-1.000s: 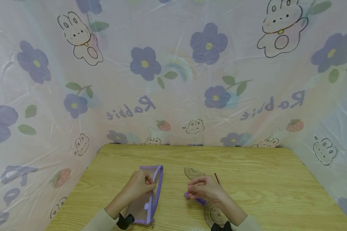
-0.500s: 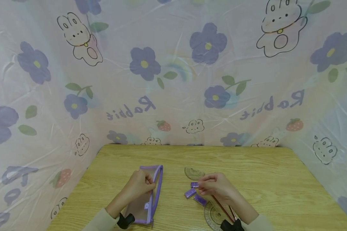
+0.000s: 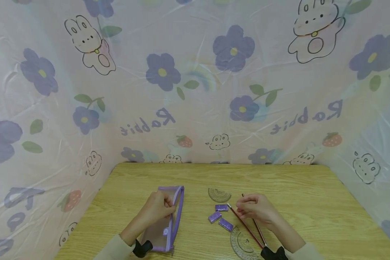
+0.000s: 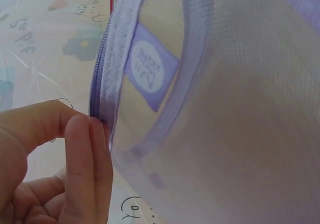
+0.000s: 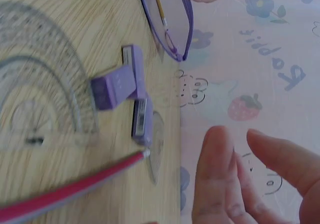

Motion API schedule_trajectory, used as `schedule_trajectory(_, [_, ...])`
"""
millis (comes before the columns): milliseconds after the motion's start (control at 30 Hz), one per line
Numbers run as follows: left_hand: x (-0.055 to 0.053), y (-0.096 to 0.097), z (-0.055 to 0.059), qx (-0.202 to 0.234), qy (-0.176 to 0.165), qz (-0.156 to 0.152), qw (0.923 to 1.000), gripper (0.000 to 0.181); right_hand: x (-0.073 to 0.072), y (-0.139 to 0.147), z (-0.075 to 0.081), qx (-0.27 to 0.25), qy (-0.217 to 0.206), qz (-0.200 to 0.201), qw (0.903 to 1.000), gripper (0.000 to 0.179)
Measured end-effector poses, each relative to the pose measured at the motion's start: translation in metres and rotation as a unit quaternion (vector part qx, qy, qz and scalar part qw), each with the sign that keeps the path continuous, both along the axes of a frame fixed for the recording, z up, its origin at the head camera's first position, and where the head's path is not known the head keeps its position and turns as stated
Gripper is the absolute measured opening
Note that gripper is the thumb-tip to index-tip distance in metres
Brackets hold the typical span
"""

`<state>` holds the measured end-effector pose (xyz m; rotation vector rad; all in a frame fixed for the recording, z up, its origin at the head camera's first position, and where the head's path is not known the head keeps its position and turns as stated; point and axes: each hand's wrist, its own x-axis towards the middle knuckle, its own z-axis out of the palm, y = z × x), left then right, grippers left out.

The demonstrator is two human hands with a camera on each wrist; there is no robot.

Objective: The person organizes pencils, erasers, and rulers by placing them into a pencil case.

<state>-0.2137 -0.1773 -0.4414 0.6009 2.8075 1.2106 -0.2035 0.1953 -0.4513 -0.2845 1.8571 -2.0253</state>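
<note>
My left hand (image 3: 159, 207) pinches the zipped edge of a purple mesh pencil case (image 3: 154, 231), which stands with its mouth spread. A white-printed purple label (image 4: 150, 67) shows inside that opening in the left wrist view. My right hand (image 3: 258, 209) hovers over two pencils, thumb and forefinger apart with nothing between them. The red pencil (image 3: 245, 225) lies slanting on the wooden table; a darker pencil (image 3: 258, 231) is partly hidden behind the hand. Left of them lie three small purple wrapped blocks (image 3: 225, 224), one showing a barcode in the right wrist view.
A clear half-round protractor (image 3: 219, 195) lies beyond the blocks. A larger protractor (image 3: 242, 243) lies near the front, beside the red pencil. In the right wrist view a yellow stick (image 5: 159, 4) shows inside the case. A patterned curtain (image 3: 195, 90) rises behind the table (image 3: 312, 202).
My right hand has moved right, from over the purple blocks to above the pencils, uncovering the blocks and the red pencil. The left hand keeps its grip on the case.
</note>
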Motion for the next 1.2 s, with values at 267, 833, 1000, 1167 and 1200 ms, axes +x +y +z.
schedule_trajectory(267, [0.001, 0.000, 0.000, 0.008, -0.014, 0.006, 0.9999, 0.016, 0.001, 0.019, -0.004, 0.027, -0.009, -0.025, 0.9993, 0.021])
schedule_trajectory(833, [0.001, -0.001, -0.001, 0.006, -0.004, 0.006, 1.0000, 0.016, 0.004, 0.041, -0.020, 0.106, 0.011, -0.077, 0.9913, 0.026])
schedule_trajectory(1000, [0.000, -0.001, -0.001, 0.004, -0.006, 0.009, 0.9999, 0.018, 0.003, 0.043, -0.027, 0.133, -0.006, -0.086, 0.9873, 0.025])
schedule_trajectory(1167, [0.000, -0.001, -0.001, 0.005, -0.008, 0.009, 0.9999, 0.018, 0.001, 0.042, -0.032, 0.180, -0.003, -0.100, 0.9786, 0.026])
schedule_trajectory(1200, [0.000, -0.001, 0.000, 0.007, -0.010, 0.009, 0.9999, 0.018, 0.001, 0.042, -0.033, 0.189, 0.002, -0.102, 0.9767, 0.025])
